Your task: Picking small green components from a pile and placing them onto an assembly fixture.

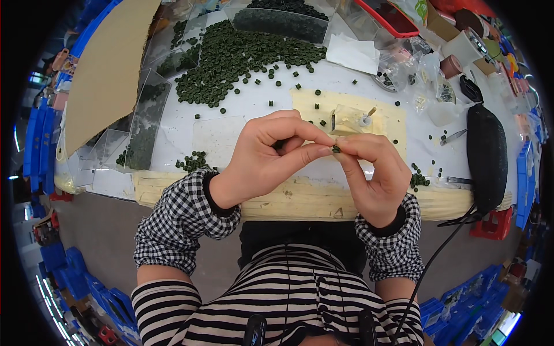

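Note:
My left hand [276, 151] and my right hand [372, 170] meet fingertip to fingertip above the front of the table. Between their pinched thumbs and forefingers is a small dark green spool-shaped part [335, 149], mostly covered by the fingers. Just beyond the hands, a small block fixture with an upright pin [366, 119] stands on yellowish tape. A large heap of the same green parts [242, 55] spreads over the far left of the table. One small pile [194, 162] lies by my left wrist, another [419, 179] by my right wrist.
Clear plastic bins [153, 101] and a cardboard sheet [109, 69] stand on the left. A folded white tissue [353, 53] and a red-cased phone [389, 17] lie at the back. On the right are a black pouch [486, 155], tweezers [453, 136] and plastic bags.

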`<action>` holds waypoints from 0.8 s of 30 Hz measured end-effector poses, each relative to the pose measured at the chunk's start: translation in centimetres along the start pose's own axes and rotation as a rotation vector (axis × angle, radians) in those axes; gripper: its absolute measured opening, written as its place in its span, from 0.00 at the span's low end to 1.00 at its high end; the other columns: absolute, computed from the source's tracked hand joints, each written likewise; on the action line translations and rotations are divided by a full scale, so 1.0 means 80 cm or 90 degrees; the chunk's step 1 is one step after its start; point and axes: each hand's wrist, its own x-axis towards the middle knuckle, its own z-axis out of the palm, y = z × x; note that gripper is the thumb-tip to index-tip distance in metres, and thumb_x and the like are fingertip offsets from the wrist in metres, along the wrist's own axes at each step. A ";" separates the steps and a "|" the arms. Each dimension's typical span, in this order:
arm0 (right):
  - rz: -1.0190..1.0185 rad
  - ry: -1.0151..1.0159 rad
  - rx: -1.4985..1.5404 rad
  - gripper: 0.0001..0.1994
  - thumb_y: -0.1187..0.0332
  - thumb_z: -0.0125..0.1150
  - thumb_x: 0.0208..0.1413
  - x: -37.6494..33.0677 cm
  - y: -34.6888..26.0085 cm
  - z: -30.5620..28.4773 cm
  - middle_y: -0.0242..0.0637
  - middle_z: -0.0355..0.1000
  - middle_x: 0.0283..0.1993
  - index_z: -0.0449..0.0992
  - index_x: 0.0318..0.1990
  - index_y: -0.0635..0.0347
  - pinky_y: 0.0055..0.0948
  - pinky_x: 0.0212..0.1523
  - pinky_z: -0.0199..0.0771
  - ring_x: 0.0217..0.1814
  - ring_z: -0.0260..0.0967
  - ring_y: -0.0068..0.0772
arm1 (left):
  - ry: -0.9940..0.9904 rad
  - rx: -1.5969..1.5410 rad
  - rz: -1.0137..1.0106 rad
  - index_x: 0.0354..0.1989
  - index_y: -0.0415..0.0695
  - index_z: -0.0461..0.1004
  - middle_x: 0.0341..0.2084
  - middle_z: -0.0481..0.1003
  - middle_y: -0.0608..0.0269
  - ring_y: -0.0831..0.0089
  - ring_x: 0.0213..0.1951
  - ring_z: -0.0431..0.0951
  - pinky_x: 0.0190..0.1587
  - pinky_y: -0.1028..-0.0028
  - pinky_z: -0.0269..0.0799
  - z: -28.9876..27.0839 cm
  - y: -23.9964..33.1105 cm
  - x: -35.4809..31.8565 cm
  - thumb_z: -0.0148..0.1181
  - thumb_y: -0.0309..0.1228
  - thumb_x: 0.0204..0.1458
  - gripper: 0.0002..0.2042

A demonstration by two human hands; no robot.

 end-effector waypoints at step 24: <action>-0.088 -0.030 -0.043 0.09 0.85 0.65 0.40 0.000 0.001 0.001 0.40 0.71 0.30 0.74 0.31 0.66 0.25 0.26 0.70 0.29 0.69 0.34 | -0.041 0.120 0.095 0.43 0.44 0.80 0.15 0.63 0.73 0.83 0.18 0.59 0.22 0.81 0.53 0.002 0.000 -0.002 0.71 0.24 0.40 0.18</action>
